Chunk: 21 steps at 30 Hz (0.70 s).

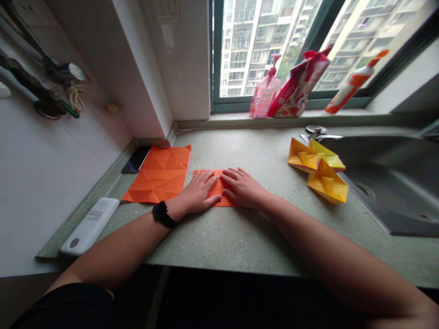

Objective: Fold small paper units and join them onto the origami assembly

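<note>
Well, both hands lie flat and palm down on the counter's middle, with no pinch anywhere; the left hand and the right hand have their fingers loosely spread and pressed on a folded piece of orange paper, and their fingertips sit just beside each other; the paper lies mostly under them, showing between and around the hands, flat on the speckled grey-green countertop; a black watch circles the left wrist.

Nearest the left hand, a larger orange sheet, marked with a pattern of creases, lies flat and just beside the folded piece; its far corner nearly meets a black phone lying against the wall; nearer the counter's edge on that side sits a white plastic device, though its exact kind is hard to tell.

To the right, three folded yellow paper shapes lie together, touching, beside a steel sink; a pair of scissors lies just behind them; farther back, a pink pump bottle, a red-and-white bag and an orange-and-white bottle lean on the window.
</note>
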Each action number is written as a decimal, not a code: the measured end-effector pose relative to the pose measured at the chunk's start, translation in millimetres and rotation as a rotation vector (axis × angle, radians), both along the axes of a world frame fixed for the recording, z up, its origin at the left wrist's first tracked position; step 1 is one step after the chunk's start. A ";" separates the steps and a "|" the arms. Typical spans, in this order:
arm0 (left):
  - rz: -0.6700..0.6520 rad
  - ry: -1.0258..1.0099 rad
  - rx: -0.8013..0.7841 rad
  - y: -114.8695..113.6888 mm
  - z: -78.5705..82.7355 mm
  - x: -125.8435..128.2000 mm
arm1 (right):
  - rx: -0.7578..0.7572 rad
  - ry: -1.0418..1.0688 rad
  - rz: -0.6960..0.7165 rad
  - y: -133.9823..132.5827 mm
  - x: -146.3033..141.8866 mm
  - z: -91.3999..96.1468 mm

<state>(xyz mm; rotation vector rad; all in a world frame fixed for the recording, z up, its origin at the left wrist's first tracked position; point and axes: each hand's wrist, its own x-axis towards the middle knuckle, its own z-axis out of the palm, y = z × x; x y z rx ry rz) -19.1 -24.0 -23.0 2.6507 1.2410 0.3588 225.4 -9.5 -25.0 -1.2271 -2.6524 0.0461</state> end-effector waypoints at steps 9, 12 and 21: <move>0.057 0.160 -0.033 -4.0 -3.7 7.0 | -0.015 -0.084 -0.054 -4.7 -5.0 -15.3; 0.074 0.166 -0.047 -3.8 -3.7 7.2 | -0.019 -0.113 -0.067 -5.1 -3.1 -17.8; 0.075 0.182 -0.057 -5.2 -3.1 7.8 | -0.046 -0.152 -0.149 -9.1 -0.4 -16.8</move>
